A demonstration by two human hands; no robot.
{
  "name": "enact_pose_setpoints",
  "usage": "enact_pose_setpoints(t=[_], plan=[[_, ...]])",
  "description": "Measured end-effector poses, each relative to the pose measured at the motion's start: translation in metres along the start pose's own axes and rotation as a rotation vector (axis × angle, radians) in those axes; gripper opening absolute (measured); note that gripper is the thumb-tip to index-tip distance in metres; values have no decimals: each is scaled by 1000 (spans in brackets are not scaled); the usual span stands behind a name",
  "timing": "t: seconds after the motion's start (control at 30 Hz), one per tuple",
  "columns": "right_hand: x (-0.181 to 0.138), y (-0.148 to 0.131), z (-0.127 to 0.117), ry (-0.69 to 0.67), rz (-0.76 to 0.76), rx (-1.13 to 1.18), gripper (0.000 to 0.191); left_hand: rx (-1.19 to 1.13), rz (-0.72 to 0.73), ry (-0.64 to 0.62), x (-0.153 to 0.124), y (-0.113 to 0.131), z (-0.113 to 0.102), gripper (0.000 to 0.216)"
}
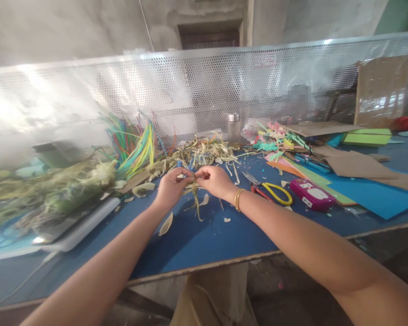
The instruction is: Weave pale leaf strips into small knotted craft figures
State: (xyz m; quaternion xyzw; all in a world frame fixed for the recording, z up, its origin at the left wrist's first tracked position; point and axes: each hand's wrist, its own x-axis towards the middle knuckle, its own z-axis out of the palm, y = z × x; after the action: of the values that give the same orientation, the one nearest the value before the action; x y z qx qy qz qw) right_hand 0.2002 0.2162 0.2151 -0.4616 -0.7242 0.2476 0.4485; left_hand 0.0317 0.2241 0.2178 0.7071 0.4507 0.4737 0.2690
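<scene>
My left hand point(171, 186) and my right hand point(213, 180) meet over the blue tabletop point(204, 235), both pinched on a small bundle of dried husk strips point(194, 192). Loose ends of the strips hang down from between my fingers. A gold bracelet point(238, 199) sits on my right wrist. Just behind my hands lies a heap of pale husk strips point(204, 154).
Yellow-handled scissors point(270, 190) and a pink box point(312, 194) lie right of my hands. Coloured paper and cardboard sheets point(357, 167) cover the right side. Coloured plastic strands point(136, 140), a metal jar point(234, 127), a white tray point(78, 231) of husk fibres and a perforated metal screen point(204, 86) stand behind.
</scene>
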Motion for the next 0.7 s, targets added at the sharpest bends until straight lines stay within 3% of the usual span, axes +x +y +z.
enact_pose_setpoints(t=[0.27, 0.47, 0.7], plan=[[2, 3, -2, -2, -34, 0, 8, -36, 22, -46, 0, 5, -1, 22], [2, 1, -4, -13, -53, -16, 9, -44, -50, -41, 0, 5, -1, 24], [2, 3, -2, -40, -62, -19, 13, -67, 36, -47, 0, 5, -1, 23]])
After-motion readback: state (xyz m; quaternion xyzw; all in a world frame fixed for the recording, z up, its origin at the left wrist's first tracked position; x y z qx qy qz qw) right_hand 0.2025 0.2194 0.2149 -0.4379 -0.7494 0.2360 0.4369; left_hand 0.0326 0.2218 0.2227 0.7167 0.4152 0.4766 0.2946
